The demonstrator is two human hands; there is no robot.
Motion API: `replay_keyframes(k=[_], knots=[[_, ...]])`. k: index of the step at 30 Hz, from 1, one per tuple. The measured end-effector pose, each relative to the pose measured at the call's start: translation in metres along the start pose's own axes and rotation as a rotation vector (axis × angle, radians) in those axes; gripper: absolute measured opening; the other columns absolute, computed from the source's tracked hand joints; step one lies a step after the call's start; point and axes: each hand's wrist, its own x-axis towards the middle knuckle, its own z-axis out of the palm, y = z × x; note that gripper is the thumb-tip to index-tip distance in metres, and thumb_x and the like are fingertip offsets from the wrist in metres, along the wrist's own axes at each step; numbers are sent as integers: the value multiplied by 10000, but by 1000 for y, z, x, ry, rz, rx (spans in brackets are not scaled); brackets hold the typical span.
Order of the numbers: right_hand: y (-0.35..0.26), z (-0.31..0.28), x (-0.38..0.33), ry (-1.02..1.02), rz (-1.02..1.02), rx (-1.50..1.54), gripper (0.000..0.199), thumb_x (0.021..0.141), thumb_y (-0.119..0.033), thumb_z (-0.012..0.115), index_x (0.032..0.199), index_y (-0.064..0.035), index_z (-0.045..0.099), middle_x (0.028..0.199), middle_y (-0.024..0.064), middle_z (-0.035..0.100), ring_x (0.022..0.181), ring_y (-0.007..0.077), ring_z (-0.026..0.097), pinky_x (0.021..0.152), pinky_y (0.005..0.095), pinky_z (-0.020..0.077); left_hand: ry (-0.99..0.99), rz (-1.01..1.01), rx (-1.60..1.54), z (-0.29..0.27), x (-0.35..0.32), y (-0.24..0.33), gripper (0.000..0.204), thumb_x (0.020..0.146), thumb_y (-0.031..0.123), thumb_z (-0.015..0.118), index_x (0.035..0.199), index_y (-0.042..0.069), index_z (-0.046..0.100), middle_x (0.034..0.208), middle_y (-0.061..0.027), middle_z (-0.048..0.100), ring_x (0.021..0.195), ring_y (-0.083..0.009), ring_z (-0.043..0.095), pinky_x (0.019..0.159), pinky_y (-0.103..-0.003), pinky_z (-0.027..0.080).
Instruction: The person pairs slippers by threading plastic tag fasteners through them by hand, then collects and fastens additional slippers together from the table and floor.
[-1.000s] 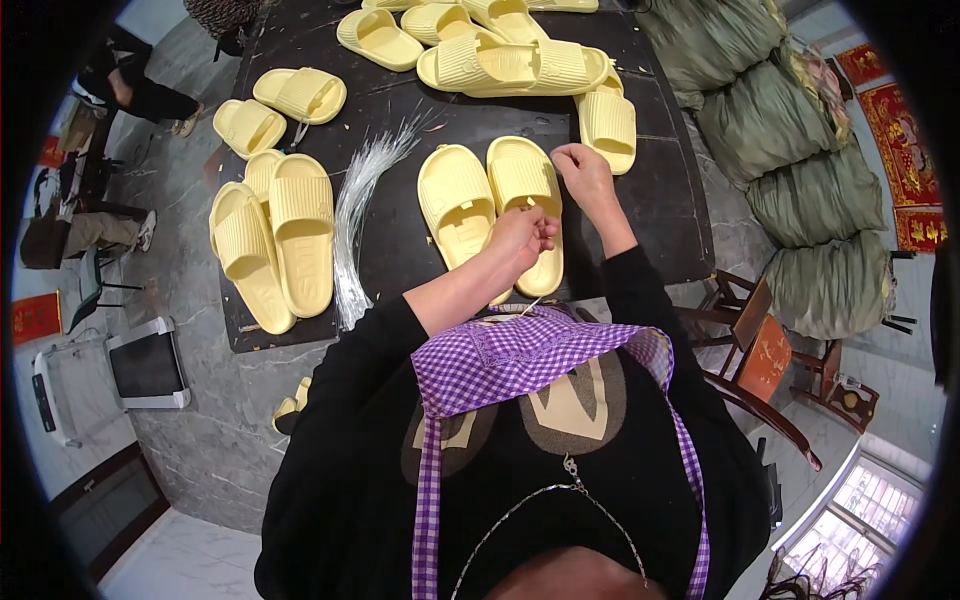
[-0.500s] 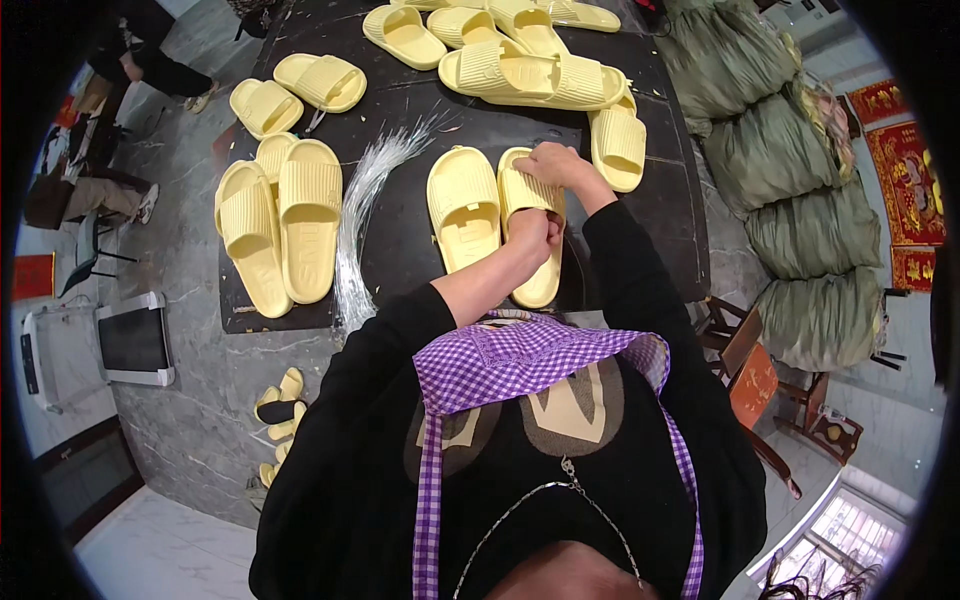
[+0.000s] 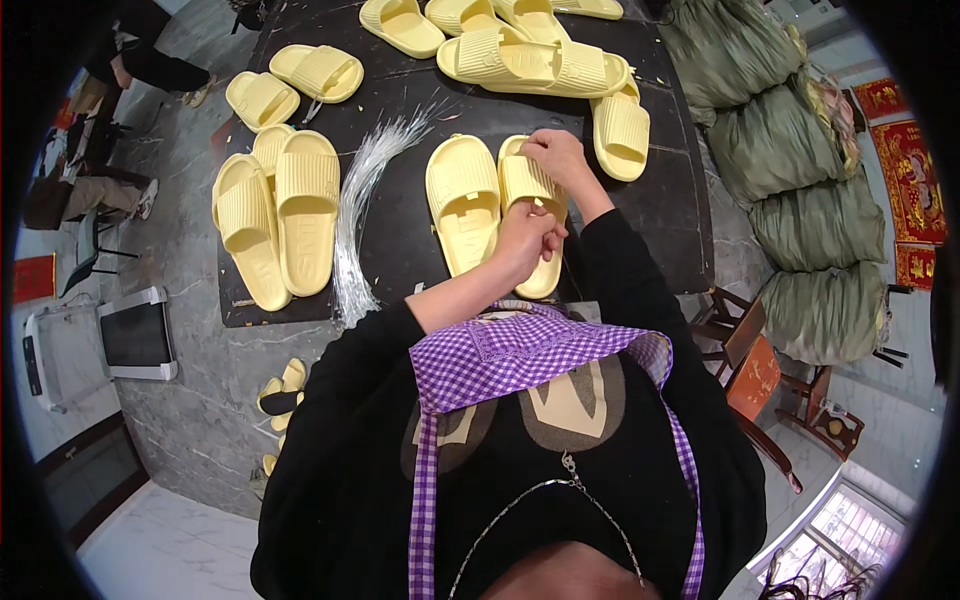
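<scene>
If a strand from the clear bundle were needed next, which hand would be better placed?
Probably the left hand: it is nearer the clear bundle, which lies on that side. The right hand is farther away, by the toe of the right slipper in the middle pair.

On the bench (image 3: 393,238) before me, a left slipper (image 3: 462,195) and a right slipper (image 3: 522,180) lie side by side, my left grip (image 3: 528,240) at the right slipper's opening, my right grip (image 3: 556,158) at its toe end. To their left runs a bundle of strands (image 3: 366,200), and left of that a cluster of slippers (image 3: 306,210), with another pair (image 3: 318,75) behind. At the back lie more slippers (image 3: 530,65). Past the bench's right edge are sacks (image 3: 808,220), a chair (image 3: 752,378) nearer me
</scene>
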Motion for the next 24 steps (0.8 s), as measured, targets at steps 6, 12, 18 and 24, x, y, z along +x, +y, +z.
replay_keyframes(k=[6,12,18,24], knots=[[3,-1,4,54,-36,-130,240,720,-334,591,800,-131,690,762,91,656,772,269,622,735,365,445,-236,130,74,-33,-15,15,127,875,38,474,984,-18,504,861,-129,612,669,-141,575,582,-240,479],[4,0,5,39,-16,-174,233,734,-303,597,824,-107,685,775,103,654,767,261,623,729,354,446,-172,160,-55,-41,-21,23,147,894,50,477,1020,-17,510,930,-137,604,757,-163,585,665,-257,493],[1,2,3,40,-24,-216,228,744,-301,576,808,-110,683,781,100,652,793,275,612,735,389,406,-109,77,-277,-54,-16,13,141,902,96,492,1002,-1,519,892,-111,595,755,-165,571,677,-273,492],[5,3,-1,81,-128,-314,211,756,-275,561,781,-91,660,786,112,645,800,293,599,717,410,388,-116,-123,-446,-57,-30,1,129,907,116,488,972,8,518,845,-75,586,736,-157,557,674,-264,474]])
